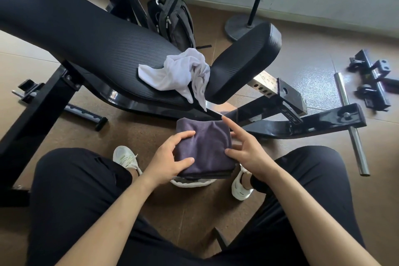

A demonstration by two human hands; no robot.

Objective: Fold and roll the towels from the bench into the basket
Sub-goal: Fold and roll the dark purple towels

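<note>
Sitting with knees apart in black trousers, the person holds a folded dark towel between both hands, just below the middle of the view. The left hand grips the towel's left edge, with the thumb and one finger curled over the top face. The right hand holds the right edge. Its thumb lies on the cloth and its index finger sticks out straight toward 12 o'clock, while its other fingers run behind the towel, mostly hidden. The hands are apart, with the towel's width between them. The towel is folded into a thick, roughly square pad, its layered edges showing along the near side.

Directly beneath the towel, only the white rim of the basket shows, on the brown floor between the person's white shoes, the left shoe at 9 o'clock of it and the right shoe at 3 o'clock. What is inside the basket cannot be seen.

At 12 o'clock from the hands, a white towel lies crumpled on the bench, at the lower end of the long black back pad. One corner hangs into the gap beside the seat pad.

Behind the bench, at 12 o'clock, a grey backpack stands on the floor. A round stand base sits at 1 o'clock. A steel bar lies on the floor at 3 o'clock, near a black bracket.
</note>
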